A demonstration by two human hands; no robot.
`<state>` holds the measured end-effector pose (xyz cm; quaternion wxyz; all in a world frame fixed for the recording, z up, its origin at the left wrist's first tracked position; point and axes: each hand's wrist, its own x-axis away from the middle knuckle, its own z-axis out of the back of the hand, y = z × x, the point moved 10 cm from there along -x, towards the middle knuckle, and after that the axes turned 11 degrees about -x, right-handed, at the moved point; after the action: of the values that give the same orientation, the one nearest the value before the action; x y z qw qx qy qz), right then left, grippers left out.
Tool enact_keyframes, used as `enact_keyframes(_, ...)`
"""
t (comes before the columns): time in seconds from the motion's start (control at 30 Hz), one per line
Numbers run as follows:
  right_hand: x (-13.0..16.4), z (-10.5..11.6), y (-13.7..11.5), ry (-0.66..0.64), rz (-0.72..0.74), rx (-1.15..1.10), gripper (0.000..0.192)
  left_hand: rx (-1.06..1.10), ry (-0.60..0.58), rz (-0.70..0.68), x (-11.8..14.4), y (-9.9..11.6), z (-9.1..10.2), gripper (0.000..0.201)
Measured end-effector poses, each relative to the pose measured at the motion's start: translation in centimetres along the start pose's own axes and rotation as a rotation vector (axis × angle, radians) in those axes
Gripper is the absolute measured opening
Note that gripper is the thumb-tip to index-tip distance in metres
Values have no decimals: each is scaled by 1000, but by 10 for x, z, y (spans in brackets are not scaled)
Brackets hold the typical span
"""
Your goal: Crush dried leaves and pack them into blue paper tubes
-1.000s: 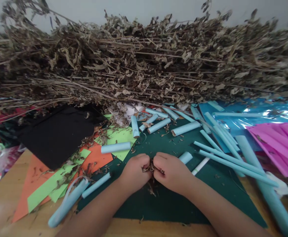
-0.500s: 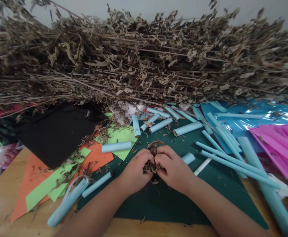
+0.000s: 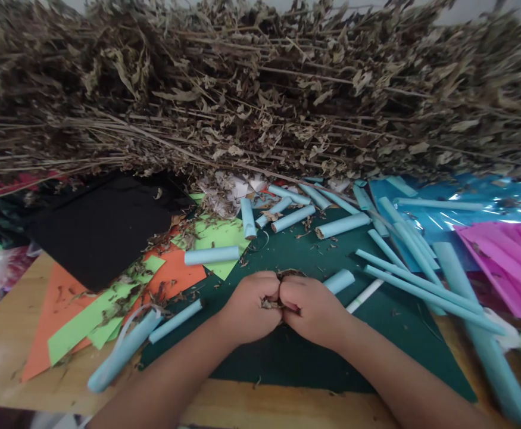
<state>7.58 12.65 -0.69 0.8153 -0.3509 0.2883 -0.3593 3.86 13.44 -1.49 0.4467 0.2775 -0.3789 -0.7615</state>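
Pressed together over a dark green sheet [image 3: 331,369], my left hand [image 3: 253,307] and my right hand [image 3: 311,310] are both closed around dried leaves [image 3: 271,304]. Only bits of the leaves show between the fingers and above the knuckles; the rest is hidden in the fists. A light blue paper tube [image 3: 339,281] lies just beyond my right hand, with a thin white stick [image 3: 365,296] beside it. Left of my left hand lies another blue tube [image 3: 176,322]. Farther back, a short tube packed with brown leaf [image 3: 343,226] rests on the green sheet.
A big heap of dried stalks [image 3: 242,107] spans the back. Black sheet [image 3: 103,226], orange paper [image 3: 50,322] and lime green paper [image 3: 77,322] lie left on the wooden table [image 3: 10,345]. Several blue tubes, blue film [image 3: 514,205] and pink paper [image 3: 505,262] are at right.
My fingers have closed more tightly over the dried leaves, and the fists now press together. Less leaf shows than before. The camera view has tipped slightly downward.
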Motion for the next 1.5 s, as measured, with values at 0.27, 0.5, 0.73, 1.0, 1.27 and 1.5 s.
enact_keyframes(0.27,1,13,1,75,25,-53,37,175,74,19,4,-10,9,25)
enact_keyframes(0.5,-1,18,8,95,-34,-181,20,267,149,-26,0,-1,20,24)
enact_keyframes(0.73,0,24,11,197,-105,-160,22,448,58,122,0,-17,5,31)
enact_keyframes(1.0,5,33,34,316,-267,-378,11,555,27,-19,3,-5,-1,39)
enact_keyframes(1.27,8,2,35,170,-326,-863,37,142,307,-300,13,19,27,58)
enact_keyframes(1.5,7,19,-3,90,14,-367,57,655,315,152,7,-33,23,19)
